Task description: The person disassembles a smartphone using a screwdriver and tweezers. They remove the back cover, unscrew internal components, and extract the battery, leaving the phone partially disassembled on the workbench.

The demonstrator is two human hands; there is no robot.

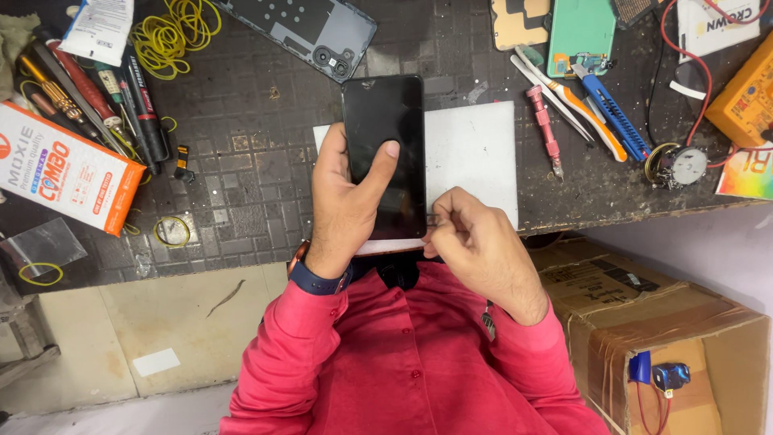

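one cardboard box (684, 322), blue gadget (670, 376) inside

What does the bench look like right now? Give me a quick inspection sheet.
Surface: dark gridded mat with a white pad on it.
Job's things: black phone, screen dark, above the pad.
Clutter: yellow rubber bands, pink screwdriver, blue utility knife, orange box, phone back cover.
Grippers: left hand holds the phone; right hand pinches at its lower right corner.
Cables: red wire by the yellow meter.
Surroundings: open cardboard box below the bench.
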